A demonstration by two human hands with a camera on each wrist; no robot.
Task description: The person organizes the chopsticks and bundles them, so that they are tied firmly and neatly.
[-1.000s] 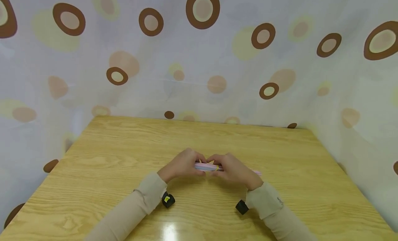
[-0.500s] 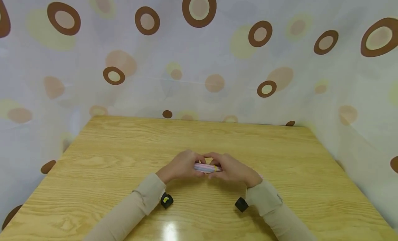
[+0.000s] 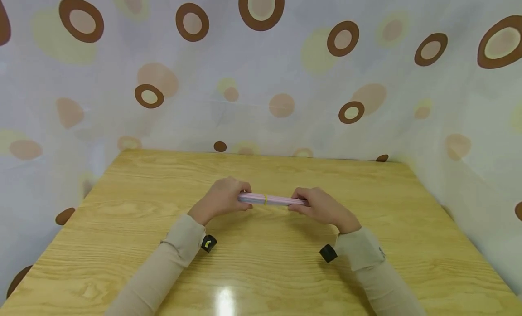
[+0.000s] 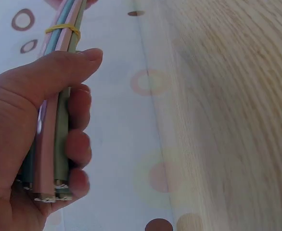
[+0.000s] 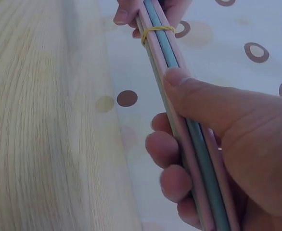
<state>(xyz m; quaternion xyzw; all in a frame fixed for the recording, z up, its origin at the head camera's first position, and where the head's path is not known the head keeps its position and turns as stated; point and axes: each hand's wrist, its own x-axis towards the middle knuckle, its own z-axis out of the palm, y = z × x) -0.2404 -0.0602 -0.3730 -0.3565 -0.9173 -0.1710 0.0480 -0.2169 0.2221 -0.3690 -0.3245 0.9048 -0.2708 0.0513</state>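
A bundle of slim pastel pencils (image 3: 281,201) in pink, teal and green is held level above the table. A yellow rubber band (image 3: 265,199) circles it between the two hands. My left hand (image 3: 222,196) grips one end; in the left wrist view the thumb lies across the pencils (image 4: 46,144) and their blunt ends show below the palm. Toward the other end, my right hand (image 3: 322,206) holds the bundle, its thumb along the top and fingers curled beneath in the right wrist view. The far tips are hidden by the right hand.
The wooden table (image 3: 261,261) stretches under both arms. A patterned curtain (image 3: 253,125) with brown rings hangs behind and at both sides. Small black devices sit at the left cuff (image 3: 209,243) and the right cuff (image 3: 328,253).
Both hands have moved apart along the bundle and farther from the body. Earlier the right fingers were close to the rubber band; now the band stands free between the hands.
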